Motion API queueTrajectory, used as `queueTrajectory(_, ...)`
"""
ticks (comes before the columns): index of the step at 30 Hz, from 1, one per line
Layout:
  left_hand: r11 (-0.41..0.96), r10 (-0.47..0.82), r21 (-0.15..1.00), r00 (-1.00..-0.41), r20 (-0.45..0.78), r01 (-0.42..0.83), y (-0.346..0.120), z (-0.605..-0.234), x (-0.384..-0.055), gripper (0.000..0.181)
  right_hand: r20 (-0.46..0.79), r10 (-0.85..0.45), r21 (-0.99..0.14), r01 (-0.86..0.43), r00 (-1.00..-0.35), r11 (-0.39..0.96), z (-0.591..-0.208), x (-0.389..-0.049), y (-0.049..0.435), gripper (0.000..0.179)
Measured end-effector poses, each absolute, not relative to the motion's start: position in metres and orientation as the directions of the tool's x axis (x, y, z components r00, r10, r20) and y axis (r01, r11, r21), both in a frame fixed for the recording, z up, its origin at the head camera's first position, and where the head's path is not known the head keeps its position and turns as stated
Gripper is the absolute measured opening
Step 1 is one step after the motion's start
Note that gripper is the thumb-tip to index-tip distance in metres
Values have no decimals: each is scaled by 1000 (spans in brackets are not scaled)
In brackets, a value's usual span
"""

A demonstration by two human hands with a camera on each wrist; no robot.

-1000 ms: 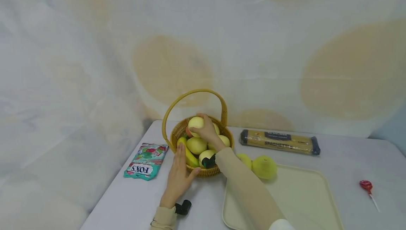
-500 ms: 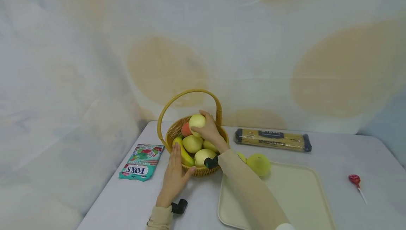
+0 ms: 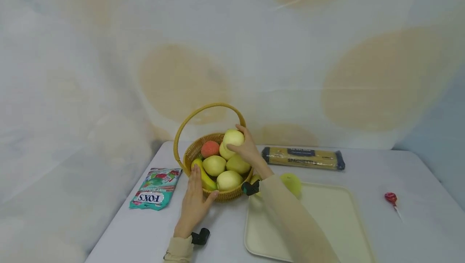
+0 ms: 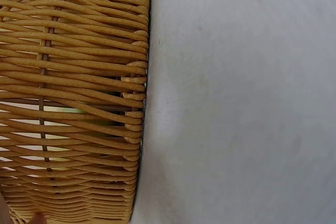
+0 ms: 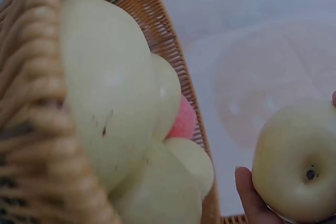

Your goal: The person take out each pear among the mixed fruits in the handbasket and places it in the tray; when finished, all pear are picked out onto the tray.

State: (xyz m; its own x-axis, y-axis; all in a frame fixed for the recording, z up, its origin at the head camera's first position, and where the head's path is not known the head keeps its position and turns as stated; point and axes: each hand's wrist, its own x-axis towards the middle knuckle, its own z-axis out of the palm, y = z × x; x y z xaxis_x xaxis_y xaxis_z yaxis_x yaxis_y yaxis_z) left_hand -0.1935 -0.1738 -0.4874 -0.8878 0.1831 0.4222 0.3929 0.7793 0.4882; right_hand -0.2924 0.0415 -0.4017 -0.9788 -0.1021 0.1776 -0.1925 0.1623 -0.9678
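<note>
My right hand (image 3: 247,148) grips a pale yellow apple (image 3: 233,138) from its right side, above the back right of the wicker basket (image 3: 227,195). In the right wrist view the apple (image 5: 294,166) shows its dimpled end, apart from the fruit in the basket. My left hand (image 3: 194,202) lies with straight fingers against the basket's front left side, fingertips right at the rim beside a banana (image 3: 205,177). Inside the basket are several pale yellow-green fruits (image 3: 229,180) and a red, peach-like fruit (image 3: 210,149). The left wrist view shows the woven basket wall (image 4: 73,87).
A beige tray (image 3: 327,218) lies right of the basket, with a yellow-green fruit (image 3: 291,184) at its back left edge, partly behind the right sleeve. Spaghetti in a packet (image 3: 303,158) lies behind it. A candy bag (image 3: 156,188) is at left, a lollipop (image 3: 391,199) far right.
The apple in my right hand has shifted rightward across the basket, uncovering the red fruit and another pale fruit. My left hand stays at the basket's side. The head view has turned slightly right.
</note>
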Motion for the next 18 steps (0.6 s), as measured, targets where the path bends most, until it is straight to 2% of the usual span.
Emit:
queueTrajectory(12,781,180,496,-898,402,379,-176,-490,-193,99,190,-69,-974,-197,-979,113,-400,-275,90,82)
queueTrajectory(18,781,156,513,-907,392,356,-181,-490,-193,100,208,-48,-967,-213,-977,137,-403,-270,120,84)
